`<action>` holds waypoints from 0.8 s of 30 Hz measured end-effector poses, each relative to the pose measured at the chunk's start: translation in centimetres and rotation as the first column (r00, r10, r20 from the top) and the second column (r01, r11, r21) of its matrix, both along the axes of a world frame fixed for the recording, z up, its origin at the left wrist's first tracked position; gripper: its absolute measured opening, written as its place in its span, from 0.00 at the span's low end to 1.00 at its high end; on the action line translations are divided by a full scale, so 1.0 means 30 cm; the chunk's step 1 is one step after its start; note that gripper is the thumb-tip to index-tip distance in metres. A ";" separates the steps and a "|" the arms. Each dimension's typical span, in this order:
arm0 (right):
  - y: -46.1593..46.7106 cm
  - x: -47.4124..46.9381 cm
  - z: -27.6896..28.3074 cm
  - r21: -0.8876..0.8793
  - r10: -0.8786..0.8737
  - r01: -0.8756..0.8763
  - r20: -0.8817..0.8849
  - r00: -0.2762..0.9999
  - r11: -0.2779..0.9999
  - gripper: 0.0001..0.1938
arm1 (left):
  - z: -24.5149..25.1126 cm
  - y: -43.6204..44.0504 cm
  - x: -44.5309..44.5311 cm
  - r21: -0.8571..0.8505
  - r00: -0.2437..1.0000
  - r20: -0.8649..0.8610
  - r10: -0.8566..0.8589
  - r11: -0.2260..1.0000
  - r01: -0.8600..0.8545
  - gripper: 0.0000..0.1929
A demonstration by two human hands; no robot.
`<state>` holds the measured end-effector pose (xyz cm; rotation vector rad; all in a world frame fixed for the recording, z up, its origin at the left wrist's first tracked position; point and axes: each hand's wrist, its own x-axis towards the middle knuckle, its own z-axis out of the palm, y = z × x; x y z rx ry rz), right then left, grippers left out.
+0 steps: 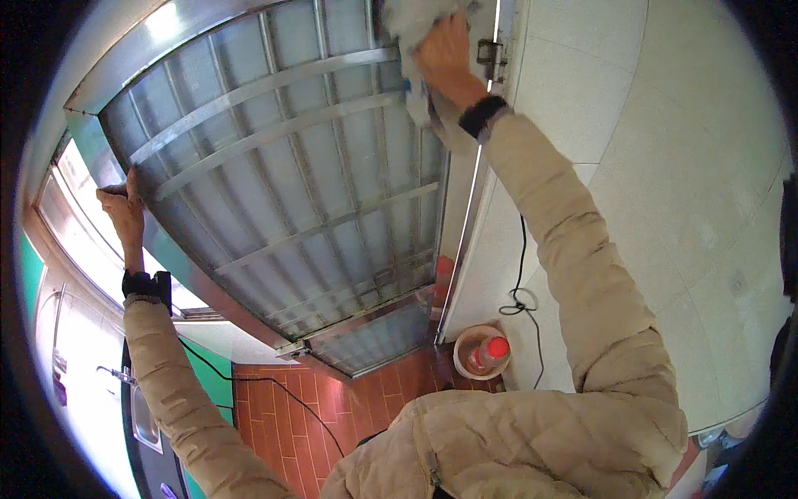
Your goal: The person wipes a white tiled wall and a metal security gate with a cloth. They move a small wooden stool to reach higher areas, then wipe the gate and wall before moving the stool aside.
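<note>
A metal-framed door [299,156] with frosted panes and a grid of metal bars stands ajar before me. My left hand [126,215] grips the outer edge of its frame [181,262], thumb on the near face and the other fingers partly hidden. High on the hinge side, my right hand [450,59] presses a bunched grey-white cloth [414,25] near the top of the door. The cloth hangs down below my fingers, over the ends of the bars. Just right of that hand is a metal hinge [492,60].
A round tub [460,358] holding a red-capped bottle [489,352] stands on the tiled floor [274,411] by the door's foot. Black cords [249,378] hang and trail nearby. A pale tiled wall [598,187] rises on the right; a sink [146,418] and window [87,187] are left.
</note>
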<state>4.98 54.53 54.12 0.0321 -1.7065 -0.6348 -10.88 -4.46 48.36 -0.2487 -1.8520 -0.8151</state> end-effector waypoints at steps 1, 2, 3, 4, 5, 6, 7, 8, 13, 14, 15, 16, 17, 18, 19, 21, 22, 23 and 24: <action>-0.030 -0.019 0.034 -0.027 0.007 -0.008 -0.042 0.999 1.000 0.11 | 0.002 -0.008 0.002 0.010 1.000 0.005 -0.025 1.000 0.025 0.40; -0.069 -0.049 0.053 -0.072 0.013 -0.019 -0.084 0.996 0.997 0.11 | 0.001 -0.005 -0.005 -0.026 0.991 -0.033 0.131 0.991 -0.132 0.42; -0.109 -0.078 0.054 -0.095 0.045 -0.060 -0.154 0.987 0.994 0.11 | 0.004 -0.012 -0.005 -0.028 0.996 -0.026 0.083 0.996 -0.083 0.44; -0.147 -0.106 0.019 -0.107 0.011 -0.012 -0.018 1.000 0.994 0.11 | 0.002 -0.011 -0.008 0.003 0.999 0.040 0.024 1.000 -0.025 0.45; -0.195 -0.140 -0.047 -0.240 0.096 -0.091 0.010 0.995 0.966 0.11 | 0.002 -0.014 -0.007 0.056 0.995 0.083 -0.054 0.997 0.050 0.47; -0.225 -0.149 -0.148 -0.260 0.180 -0.191 -0.065 0.981 0.946 0.11 | 0.000 -0.009 -0.008 0.032 0.999 0.042 0.029 0.999 -0.030 0.50; -0.253 -0.163 -0.248 -0.248 0.223 -0.222 -0.026 0.975 0.943 0.11 | 0.000 -0.006 -0.005 -0.006 0.998 0.005 0.069 0.998 -0.069 0.50; -0.254 -0.136 -0.381 -0.122 0.229 -0.218 0.085 0.970 0.968 0.10 | -0.001 -0.001 0.001 -0.020 0.995 -0.031 0.090 0.996 -0.090 0.50; -0.226 0.043 -0.881 0.051 0.267 -0.377 0.620 0.738 0.925 0.08 | 0.013 0.031 0.040 -0.021 0.996 -0.086 0.038 0.999 -0.040 0.41; -0.200 0.068 -0.906 0.005 0.252 -0.367 0.718 0.649 0.930 0.08 | 0.016 0.037 0.048 -0.021 0.995 -0.097 0.016 1.000 -0.018 0.38; -0.174 0.085 -0.908 -0.037 0.178 -0.277 0.845 0.504 0.960 0.09 | 0.014 0.040 0.057 -0.001 0.996 -0.092 -0.004 1.000 0.004 0.36; -0.143 0.089 -0.878 -0.008 0.164 -0.264 0.801 0.575 0.964 0.10 | 0.020 0.050 0.055 -0.021 0.985 -0.120 0.123 0.992 -0.127 0.36; -0.112 0.087 -0.828 0.031 0.089 -0.183 0.786 0.612 0.983 0.11 | 0.014 0.050 0.064 0.039 0.998 -0.040 -0.054 0.998 0.055 0.36; -0.087 0.082 -0.768 0.067 0.011 -0.096 0.767 0.642 0.993 0.12 | 0.018 0.055 0.062 0.027 0.998 -0.065 -0.021 0.999 0.023 0.36; -0.057 0.052 -0.675 -0.246 0.406 -0.324 0.601 0.689 0.913 0.15 | 0.015 0.061 0.062 0.044 0.997 -0.073 -0.001 0.999 0.004 0.36; 0.010 0.026 -0.468 -0.239 0.361 -0.299 0.280 0.890 0.924 0.19 | 0.012 0.066 0.061 -0.013 0.981 -0.147 0.129 0.991 -0.132 0.36; 0.029 0.015 -0.354 -0.242 0.294 -0.243 0.199 0.935 0.939 0.22 | 0.010 0.069 0.060 -0.026 0.967 -0.174 0.187 0.981 -0.195 0.37; 0.034 0.003 -0.243 -0.217 0.196 -0.161 0.150 0.969 0.963 0.25 | 0.010 0.069 0.060 0.003 0.988 -0.096 0.122 0.993 -0.122 0.39; 0.026 -0.001 -0.147 -0.236 0.182 -0.164 0.058 0.982 0.958 0.25 | 0.009 0.071 0.062 0.037 0.998 -0.019 0.053 0.998 -0.052 0.41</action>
